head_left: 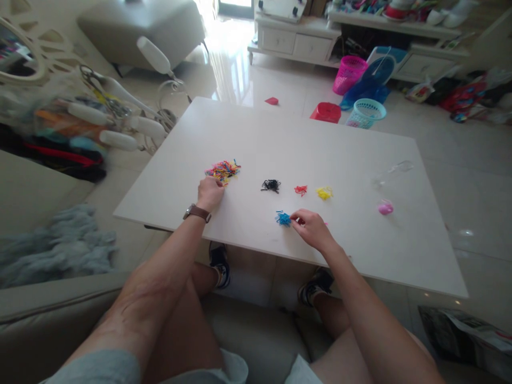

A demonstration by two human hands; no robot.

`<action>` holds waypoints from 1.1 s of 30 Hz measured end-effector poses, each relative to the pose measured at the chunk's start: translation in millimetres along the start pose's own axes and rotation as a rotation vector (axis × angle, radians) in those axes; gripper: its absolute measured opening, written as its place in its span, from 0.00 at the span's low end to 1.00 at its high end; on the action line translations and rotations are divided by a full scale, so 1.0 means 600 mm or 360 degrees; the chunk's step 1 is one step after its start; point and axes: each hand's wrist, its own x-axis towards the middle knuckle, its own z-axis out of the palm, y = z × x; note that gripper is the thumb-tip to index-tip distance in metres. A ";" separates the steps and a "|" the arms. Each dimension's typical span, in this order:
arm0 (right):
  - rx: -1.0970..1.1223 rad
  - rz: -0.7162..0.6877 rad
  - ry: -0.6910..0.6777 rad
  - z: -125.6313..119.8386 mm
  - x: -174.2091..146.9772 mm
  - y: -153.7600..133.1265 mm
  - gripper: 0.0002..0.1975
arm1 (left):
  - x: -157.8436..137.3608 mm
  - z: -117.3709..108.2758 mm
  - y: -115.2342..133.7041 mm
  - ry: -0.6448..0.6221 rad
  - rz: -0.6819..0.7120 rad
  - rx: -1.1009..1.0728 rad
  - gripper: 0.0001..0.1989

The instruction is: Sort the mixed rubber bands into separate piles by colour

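On the white table lies a heap of mixed-colour, thin bands that look like small rubber bands. My left hand, a watch on its wrist, is at the heap's near edge with its fingers drawn together; what they hold is hidden. My right hand pinches at the right edge of a blue pile, and I cannot make out what is in the pinch. Behind it are separate piles of black bands, red bands and yellow bands. A bit of pink shows beside my right hand.
To the right on the table are a round pink item and a clear, see-through object. Beyond the far edge stand a red stool-like item, a light-blue basket and a pink basket. A white lamp is at the left.
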 end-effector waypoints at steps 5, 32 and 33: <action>-0.0019 -0.0001 0.0002 -0.001 0.001 0.000 0.06 | -0.003 0.001 0.000 -0.0008 0.0013 0.0024 0.10; 0.0029 -0.0010 0.0105 0.007 0.008 0.003 0.07 | -0.152 0.041 0.159 -0.0436 0.1282 -0.0409 0.06; 0.0042 -0.0014 0.0128 0.008 0.008 0.003 0.07 | -0.156 0.043 0.163 -0.0456 0.1300 -0.0423 0.06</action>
